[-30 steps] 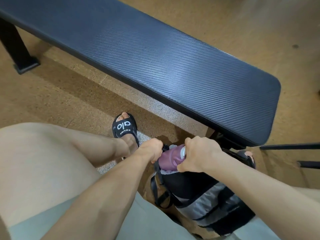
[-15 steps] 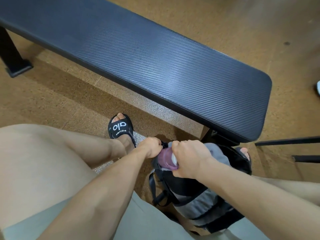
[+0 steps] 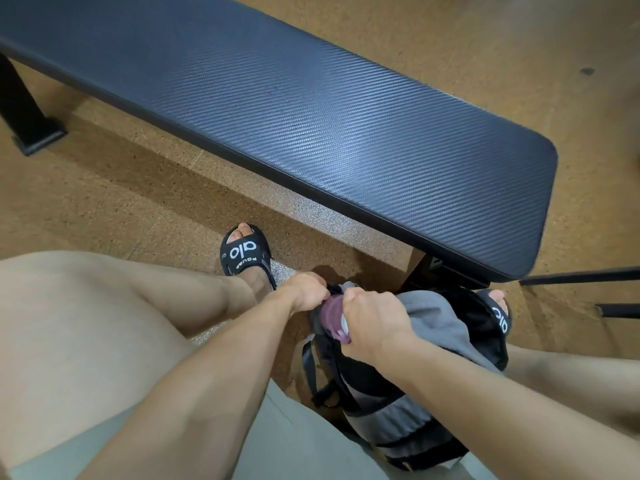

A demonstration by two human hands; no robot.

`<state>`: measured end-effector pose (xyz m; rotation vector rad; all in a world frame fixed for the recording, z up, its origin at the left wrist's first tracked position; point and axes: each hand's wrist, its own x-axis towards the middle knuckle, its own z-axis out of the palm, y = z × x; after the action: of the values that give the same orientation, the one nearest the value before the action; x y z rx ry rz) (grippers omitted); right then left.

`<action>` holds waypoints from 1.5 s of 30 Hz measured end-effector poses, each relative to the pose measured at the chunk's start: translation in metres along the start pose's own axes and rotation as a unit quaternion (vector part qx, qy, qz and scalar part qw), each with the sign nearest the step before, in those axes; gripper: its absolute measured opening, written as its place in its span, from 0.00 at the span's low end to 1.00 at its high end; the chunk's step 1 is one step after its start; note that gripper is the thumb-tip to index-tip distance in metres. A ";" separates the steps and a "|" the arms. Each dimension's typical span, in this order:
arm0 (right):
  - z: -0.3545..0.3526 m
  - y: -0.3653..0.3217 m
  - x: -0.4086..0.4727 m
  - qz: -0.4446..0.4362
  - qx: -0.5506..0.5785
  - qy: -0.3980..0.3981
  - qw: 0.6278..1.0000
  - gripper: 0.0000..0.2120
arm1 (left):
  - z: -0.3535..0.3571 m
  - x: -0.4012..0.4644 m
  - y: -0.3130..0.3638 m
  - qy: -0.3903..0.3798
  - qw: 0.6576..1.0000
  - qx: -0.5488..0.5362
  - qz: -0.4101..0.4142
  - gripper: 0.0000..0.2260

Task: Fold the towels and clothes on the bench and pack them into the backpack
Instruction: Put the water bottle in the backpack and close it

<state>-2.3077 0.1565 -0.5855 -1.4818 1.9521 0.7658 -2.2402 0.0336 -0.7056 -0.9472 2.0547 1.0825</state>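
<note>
A grey and black backpack (image 3: 391, 407) stands on the floor between my legs, below the near edge of the dark bench (image 3: 311, 109). A maroon cloth (image 3: 334, 315) pokes out of its top opening, beside grey fabric (image 3: 433, 317). My left hand (image 3: 304, 292) grips the black rim of the opening at its left side. My right hand (image 3: 372, 322) is curled over the maroon cloth and pushes it down into the bag. Its fingertips are hidden inside the opening. No towels or clothes lie on the bench top.
My feet in black slides (image 3: 244, 254) stand on the brown speckled floor on either side of the backpack. A black bench leg (image 3: 26, 123) is at the far left, and black metal bars (image 3: 581, 277) run along the floor at the right.
The maroon cloth has gone deeper into the backpack under my right hand, and grey fabric now shows at the opening. My left hand has kept its grip on the rim.
</note>
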 end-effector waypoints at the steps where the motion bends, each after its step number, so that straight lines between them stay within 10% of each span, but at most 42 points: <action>1: 0.002 0.000 0.000 0.006 0.008 -0.009 1.000 0.25 | 0.001 0.000 0.003 -0.001 1.000 -0.008 0.006 0.10; 8: 0.011 -0.018 0.025 0.066 0.152 -0.052 0.985 0.18 | 0.009 -0.003 0.003 -0.017 1.000 0.013 0.000 0.12; 13: 0.012 -0.047 0.028 0.037 0.148 -0.022 0.988 0.33 | -0.001 -0.002 -0.018 -0.033 0.993 0.114 -0.019 0.12; 18: -0.009 0.003 -0.041 -0.081 0.261 0.256 0.927 0.13 | -0.002 0.002 -0.013 -0.048 0.983 0.172 -0.039 0.14; 22: 0.025 0.088 -0.091 0.165 0.398 0.423 0.797 0.05 | -0.013 -0.013 0.018 0.034 0.986 0.161 -0.040 0.16; 26: 0.113 0.159 -0.101 0.451 0.586 0.263 0.620 0.09 | -0.017 -0.031 0.085 0.048 0.997 -0.029 0.055 0.22; 33: 0.213 0.165 -0.052 0.416 0.795 0.010 0.441 0.24 | 0.006 -0.068 0.166 -0.029 0.979 0.021 0.201 0.14; 36: 0.202 0.163 -0.076 0.407 0.810 0.002 0.422 0.03 | 0.005 -0.075 0.179 -0.037 0.969 0.093 0.228 0.13; 45: 0.206 0.161 -0.098 0.346 0.855 -0.030 0.385 0.12 | 0.022 -0.091 0.220 -0.030 0.912 0.279 0.301 0.14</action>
<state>-2.4218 0.4062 -0.6372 0.6994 1.7106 -0.9621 -2.3649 0.1695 -0.5539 0.0169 2.4677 0.6997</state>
